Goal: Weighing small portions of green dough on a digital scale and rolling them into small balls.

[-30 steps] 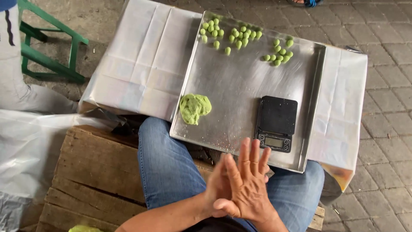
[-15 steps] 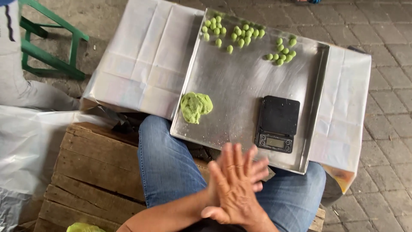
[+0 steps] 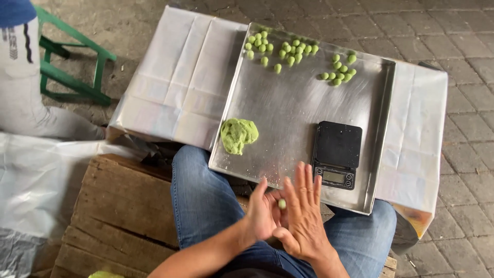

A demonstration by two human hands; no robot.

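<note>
Hands first: the left hand [image 3: 265, 216] and the right hand [image 3: 303, 216] meet palm to palm above the person's lap, with a small pale green dough ball [image 3: 281, 204] pinched between them. Both hands are flat and open-fingered rather than clenched, the fingers pointing away from the body toward the tray; they press on the ball from either side and hold it there. What shows of the ball in the gap looks slightly taller than wide, its long axis running roughly along the fingers, though most of it is hidden by the palms.

Just beyond the fingertips lies a square metal tray [image 3: 288, 128], resting partly on the person's jeans-clad knees [image 3: 206, 201] and partly on a desk covered with white sheeting [image 3: 180, 82]. A black pocket scale [image 3: 337, 153] stands at the near right part of the tray, its display toward the person. At the near left part of the tray sits a lump of green dough [image 3: 238, 135]. Along the far edge lie finished green balls in two loose clusters, a larger one [image 3: 280, 49] to the left and a smaller one [image 3: 340, 69] to the right.

Left of the knees is a wooden crate [image 3: 123, 206]. Farther left, on the paved ground, stands a green stool [image 3: 72, 72], beside another person's light sleeve [image 3: 25, 87].
</note>
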